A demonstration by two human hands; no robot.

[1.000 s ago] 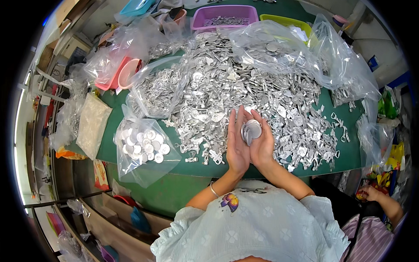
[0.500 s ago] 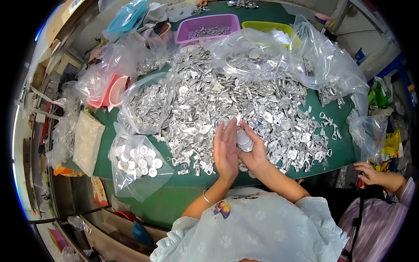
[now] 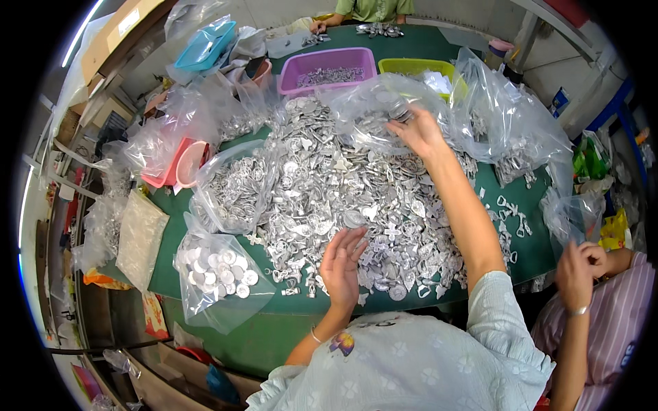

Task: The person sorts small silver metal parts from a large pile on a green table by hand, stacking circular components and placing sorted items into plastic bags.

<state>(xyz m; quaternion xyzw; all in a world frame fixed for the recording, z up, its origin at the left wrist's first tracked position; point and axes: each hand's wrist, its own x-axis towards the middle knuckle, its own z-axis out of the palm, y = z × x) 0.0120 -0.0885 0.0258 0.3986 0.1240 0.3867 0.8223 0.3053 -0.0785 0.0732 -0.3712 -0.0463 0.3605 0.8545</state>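
My right hand (image 3: 420, 131) reaches over the pile to a clear plastic bag (image 3: 363, 103), its fingers closed round a few round metal discs (image 3: 403, 115) at the bag's mouth. More discs show through the plastic there. Low over the near side of the pile is my left hand (image 3: 344, 266), palm turned inward, fingers apart and nothing in it. Just beyond its fingertips is a single round disc (image 3: 354, 219). The broad heap of silvery metal pieces (image 3: 308, 178) mixes bottle-opener shapes, flat figures and discs.
A clear bag of discs (image 3: 218, 270) lies at the near left, another bag of parts (image 3: 236, 181) beyond it. A purple bin (image 3: 284, 82) and a green bin (image 3: 394, 65) stand behind. At right are a co-worker's hands (image 3: 579, 267); another person (image 3: 373, 9) sits opposite.
My hands were together round a small stack of discs and are now apart. The right has moved far forward to the bag; the left has dropped slightly nearer. The co-worker's hands have come together.
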